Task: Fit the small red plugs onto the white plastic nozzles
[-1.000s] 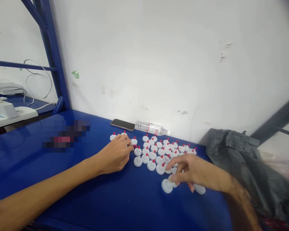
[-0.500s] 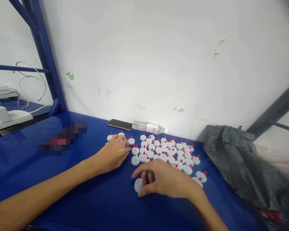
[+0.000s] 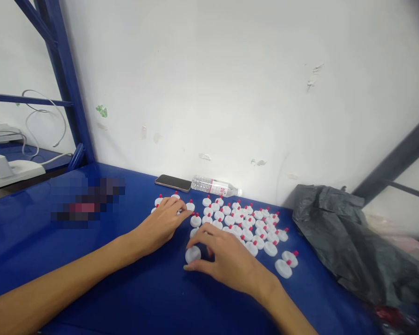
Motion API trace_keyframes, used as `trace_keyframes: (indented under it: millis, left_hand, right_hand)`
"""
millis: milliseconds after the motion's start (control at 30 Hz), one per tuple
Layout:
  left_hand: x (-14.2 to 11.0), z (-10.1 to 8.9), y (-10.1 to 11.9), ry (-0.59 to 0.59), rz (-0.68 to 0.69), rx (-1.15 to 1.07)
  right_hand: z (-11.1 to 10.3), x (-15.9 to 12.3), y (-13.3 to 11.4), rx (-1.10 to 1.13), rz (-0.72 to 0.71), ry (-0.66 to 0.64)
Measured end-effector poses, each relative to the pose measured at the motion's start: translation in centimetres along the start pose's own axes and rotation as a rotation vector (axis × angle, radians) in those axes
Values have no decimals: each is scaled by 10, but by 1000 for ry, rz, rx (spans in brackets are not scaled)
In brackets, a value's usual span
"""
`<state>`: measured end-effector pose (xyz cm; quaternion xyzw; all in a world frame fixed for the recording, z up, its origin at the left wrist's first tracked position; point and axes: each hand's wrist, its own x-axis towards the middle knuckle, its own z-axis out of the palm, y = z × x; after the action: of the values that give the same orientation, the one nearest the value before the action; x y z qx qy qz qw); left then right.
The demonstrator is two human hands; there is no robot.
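Between the thumb and forefinger of my right hand [image 3: 223, 258] is a small white disc-shaped piece [image 3: 193, 254], gripped at its edges just above or on the blue table. My left hand [image 3: 164, 221] lies over several similar pieces farther back, palm down with its fingers apart. One left digit reaches toward a red nub beside a white piece [image 3: 195, 221]. The left palm hides part of that group. To the right spreads a cluster of white round pieces with red nubs [image 3: 246, 234], set close together.
Along the wall lie a phone [image 3: 173, 183] and a clear bottle [image 3: 214, 186] on its side. A dark plastic bag [image 3: 349, 237] covers the table's right end. A pixelated item [image 3: 89, 204] lies at left, near a blue metal post [image 3: 71, 79].
My right hand has moved slightly left and up, and the white disc has moved with it. My left hand has stayed nearly in place, one digit now stretched farther right.
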<state>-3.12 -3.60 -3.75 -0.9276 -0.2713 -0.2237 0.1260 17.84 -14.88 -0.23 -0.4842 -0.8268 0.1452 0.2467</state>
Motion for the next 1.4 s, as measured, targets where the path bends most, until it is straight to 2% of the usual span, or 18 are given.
trace_keyframes:
  millis: [133, 233, 367, 500, 600, 933, 1100, 1300, 1400]
  left_hand:
    - [1, -2, -3, 171, -44, -126]
    - [3, -4, -4, 216, -86, -225]
    - [6, -13, 4, 233, -120, -414]
    - [7, -20, 16, 266, -111, -640]
    - [7, -22, 22, 272, -105, -727]
    - [4, -11, 23, 290, -44, -709]
    - [3, -12, 17, 316, 10, -541]
    - [4, -32, 23, 107, -26, -426]
    - [5, -38, 28, 53, -42, -439]
  right_hand:
    - [-11, 3, 0, -43, 1, 206]
    - [-14, 4, 4, -196, 29, 349]
    - [-8, 3, 10, -327, 21, 350]
    - [0, 3, 12, -337, -26, 342]
    - [2, 4, 12, -359, -53, 374]
    - [7, 4, 13, -453, -121, 389]
    - [6, 3, 14, -325, -143, 478]
    - [8, 4, 11, -194, -203, 569]
    - [10, 4, 11, -200, -233, 571]
